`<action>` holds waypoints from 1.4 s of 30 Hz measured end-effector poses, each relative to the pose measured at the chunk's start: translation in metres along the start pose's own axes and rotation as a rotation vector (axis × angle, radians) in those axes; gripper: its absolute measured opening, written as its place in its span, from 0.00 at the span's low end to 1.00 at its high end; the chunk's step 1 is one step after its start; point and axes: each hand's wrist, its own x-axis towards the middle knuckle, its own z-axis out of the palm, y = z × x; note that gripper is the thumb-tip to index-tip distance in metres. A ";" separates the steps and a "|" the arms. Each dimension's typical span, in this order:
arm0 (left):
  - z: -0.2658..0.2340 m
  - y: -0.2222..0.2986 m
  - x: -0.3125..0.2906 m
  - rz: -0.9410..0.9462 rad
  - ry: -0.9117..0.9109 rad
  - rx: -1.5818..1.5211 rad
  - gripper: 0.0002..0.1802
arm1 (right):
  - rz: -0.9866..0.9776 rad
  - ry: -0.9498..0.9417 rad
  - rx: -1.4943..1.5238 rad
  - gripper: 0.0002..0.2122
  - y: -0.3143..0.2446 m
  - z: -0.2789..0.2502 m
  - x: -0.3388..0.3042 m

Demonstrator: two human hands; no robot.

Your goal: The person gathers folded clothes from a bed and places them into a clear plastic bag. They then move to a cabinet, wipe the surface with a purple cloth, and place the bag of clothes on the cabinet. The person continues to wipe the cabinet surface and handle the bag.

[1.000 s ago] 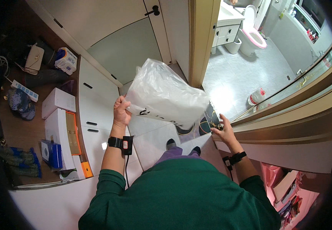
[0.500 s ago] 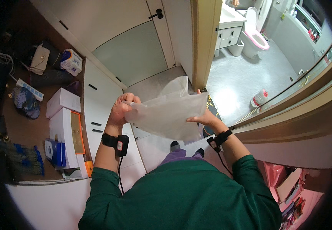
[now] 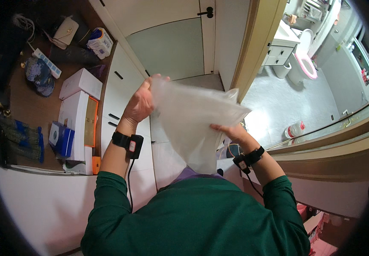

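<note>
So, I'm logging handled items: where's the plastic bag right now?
Near the middle of the head view, the translucent plastic bag is held between the left hand and the right hand, pictured just above the green top.

A pale door (image 3: 159, 10) with a grey-green lower panel (image 3: 171, 47) and black handle (image 3: 209, 12) stands beyond light tiled floor (image 3: 167, 158); white cabinets (image 3: 122, 94) border a brown shelf (image 3: 33, 109) on the left; at right, a tan door frame (image 3: 261, 45) opens onto a bright bathroom (image 3: 274, 91) with grey walls (image 3: 335, 68), white vanity (image 3: 277, 54) and window (image 3: 361, 57)
</note>
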 end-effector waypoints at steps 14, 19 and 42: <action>-0.013 -0.097 -0.016 -0.445 0.273 0.463 0.09 | 0.181 0.032 0.617 0.29 0.033 -0.008 0.018; -0.025 -0.112 -0.013 -0.396 0.360 0.495 0.07 | 0.307 -0.050 0.465 0.23 0.053 0.010 0.016; 0.036 -0.079 0.013 -0.804 0.213 0.713 0.44 | -0.544 0.182 -1.447 0.21 0.042 -0.021 0.029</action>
